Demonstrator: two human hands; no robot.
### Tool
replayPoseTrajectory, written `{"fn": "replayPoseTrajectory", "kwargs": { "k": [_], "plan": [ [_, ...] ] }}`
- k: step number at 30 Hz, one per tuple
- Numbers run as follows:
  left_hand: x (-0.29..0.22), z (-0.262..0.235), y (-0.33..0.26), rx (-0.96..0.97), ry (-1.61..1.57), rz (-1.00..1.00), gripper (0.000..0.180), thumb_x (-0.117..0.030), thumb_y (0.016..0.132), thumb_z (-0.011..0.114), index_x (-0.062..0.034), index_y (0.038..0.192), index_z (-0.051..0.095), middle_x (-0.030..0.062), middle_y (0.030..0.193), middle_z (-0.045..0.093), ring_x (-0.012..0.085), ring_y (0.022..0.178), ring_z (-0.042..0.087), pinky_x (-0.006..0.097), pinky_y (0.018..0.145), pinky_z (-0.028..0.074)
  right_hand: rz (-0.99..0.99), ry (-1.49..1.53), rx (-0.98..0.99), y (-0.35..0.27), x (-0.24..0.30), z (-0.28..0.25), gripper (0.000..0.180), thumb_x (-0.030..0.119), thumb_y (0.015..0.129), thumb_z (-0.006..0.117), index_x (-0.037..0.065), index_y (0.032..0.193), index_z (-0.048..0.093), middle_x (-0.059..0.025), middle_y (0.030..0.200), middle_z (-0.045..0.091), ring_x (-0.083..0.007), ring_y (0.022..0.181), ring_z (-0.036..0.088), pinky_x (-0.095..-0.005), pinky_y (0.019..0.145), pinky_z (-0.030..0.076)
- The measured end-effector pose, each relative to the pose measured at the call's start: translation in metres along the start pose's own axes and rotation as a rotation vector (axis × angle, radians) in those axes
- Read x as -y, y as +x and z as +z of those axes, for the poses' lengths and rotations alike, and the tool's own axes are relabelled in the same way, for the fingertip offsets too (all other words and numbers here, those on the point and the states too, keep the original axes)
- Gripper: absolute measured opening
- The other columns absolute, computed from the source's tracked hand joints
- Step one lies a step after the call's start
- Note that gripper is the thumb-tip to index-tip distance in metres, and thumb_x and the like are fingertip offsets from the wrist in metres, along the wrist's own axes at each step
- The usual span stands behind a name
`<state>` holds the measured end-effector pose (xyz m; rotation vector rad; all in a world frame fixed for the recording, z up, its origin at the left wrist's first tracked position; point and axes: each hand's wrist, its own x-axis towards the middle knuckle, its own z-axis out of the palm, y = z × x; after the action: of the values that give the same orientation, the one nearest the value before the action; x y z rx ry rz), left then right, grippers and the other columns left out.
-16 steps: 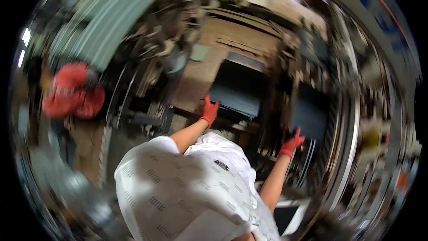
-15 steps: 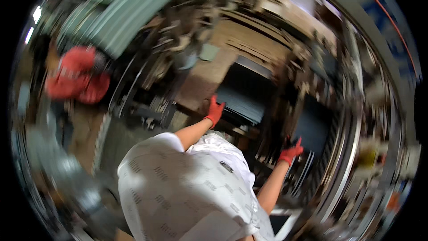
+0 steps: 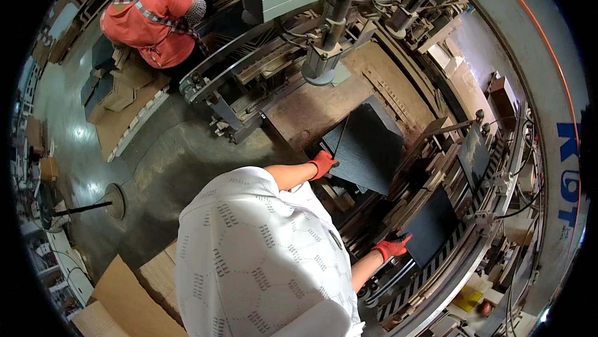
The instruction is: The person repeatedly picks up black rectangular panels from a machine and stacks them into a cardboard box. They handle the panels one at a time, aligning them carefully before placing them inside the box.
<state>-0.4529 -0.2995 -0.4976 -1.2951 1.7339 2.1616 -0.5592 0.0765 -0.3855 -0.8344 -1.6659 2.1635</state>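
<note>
1. Both hands wore red gloves and stood well apart, one near the centre of the frame, the other lower right.
2. Left hand (image 3: 323, 164): at the left corner of a dark panel (image 3: 367, 150), centre right of the frame. Fingers met its edge; could not tell whether they were closed on it.
3. That panel lay askew over a further dark sheet (image 3: 385, 114), which showed beyond its upper right edge.
4. Right hand (image 3: 392, 247): fingertips at the left edge of a second panel (image 3: 434, 225), lower right of the frame. Firmness of hold could not be told.
5. A grey panel (image 3: 474, 155) stood above and right of the second panel, near the right side.
6. Brown desk (image 3: 302, 119): just above and left of the first panel. A press (image 3: 321, 66) with a round grey foot hung over it, upper centre.
7. Upper left: a co-worker (image 3: 165, 22) in a coral shirt, back to the camera, beside stacked cardboard (image 3: 124, 88).
8. Left: a fan (image 3: 114, 201) on the floor (image 3: 180, 169). Lower left: brown boxes (image 3: 134, 299).
</note>
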Motion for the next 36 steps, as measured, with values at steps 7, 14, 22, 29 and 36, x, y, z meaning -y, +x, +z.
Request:
{"fn": "replayPoseTrajectory", "kwargs": {
  "k": [7, 14, 22, 29, 36],
  "plan": [
    [0.029, -0.079, -0.012, 0.379, -0.207, -0.078, 0.026, -0.025, 0.093, 0.066, -0.013, 0.115, 0.059, 0.0053, 0.105, 0.058, 0.0201, 0.082, 0.057, 0.043, 0.061, 0.055, 0.138, 0.207, 0.06, -0.031, 0.021, 0.005, 0.03, 0.023, 0.089, 0.073, 0.004, 0.106, 0.056, -0.0118, 0.112, 0.063, -0.0296, 0.092, 0.06, -0.0471, 0.083, 0.055],
    [0.004, -0.097, 0.011, 0.283, 0.669, 0.911, 0.038, -0.031, 0.083, 0.075, -0.0108, 0.113, 0.064, 0.0051, 0.103, 0.063, 0.0252, 0.101, 0.059, 0.037, 0.092, 0.048, -0.201, -0.027, -0.166, -0.039, 0.001, -0.012, 0.039, 0.019, 0.09, 0.071, 0.005, 0.12, 0.05, -0.0074, 0.113, 0.061, -0.0239, 0.093, 0.057, -0.0427, 0.075, 0.053],
    [-0.03, -0.028, -0.012, 0.229, -0.219, 0.276, 0.036, -0.015, 0.083, 0.079, -0.0031, 0.114, 0.066, 0.0034, 0.108, 0.067, 0.0162, 0.092, 0.063, 0.032, 0.085, 0.051, 0.372, 0.547, 0.062, -0.183, 0.069, -0.092, 0.01, 0.016, 0.092, 0.068, 0.013, 0.099, 0.061, -0.001, 0.082, 0.061, -0.0181, 0.062, 0.057, -0.0304, 0.059, 0.047],
    [-0.122, 0.072, -0.089, 0.65, -0.128, 0.192, 0.029, -0.011, 0.087, 0.073, -0.0028, 0.114, 0.065, 0.0028, 0.102, 0.067, 0.0153, 0.089, 0.064, 0.032, 0.079, 0.055, 0.196, 0.541, -0.195, -0.301, 0.064, -0.184, 0.022, 0.015, 0.093, 0.064, 0.013, 0.113, 0.055, -0.0027, 0.087, 0.059, -0.0221, 0.077, 0.06, -0.0397, 0.066, 0.049],
    [-0.094, 0.254, -0.1, 0.582, -0.099, 0.491, 0.034, -0.023, 0.082, 0.081, -0.001, 0.1, 0.063, -0.0005, 0.088, 0.059, 0.0105, 0.082, 0.05, 0.03, 0.076, 0.043, -0.019, 0.377, -0.439, -0.394, 0.058, -0.239, 0.03, 0.022, 0.094, 0.064, 0.01, 0.121, 0.056, -0.0045, 0.105, 0.064, -0.0191, 0.082, 0.062, -0.0362, 0.072, 0.054]
  ]
}}
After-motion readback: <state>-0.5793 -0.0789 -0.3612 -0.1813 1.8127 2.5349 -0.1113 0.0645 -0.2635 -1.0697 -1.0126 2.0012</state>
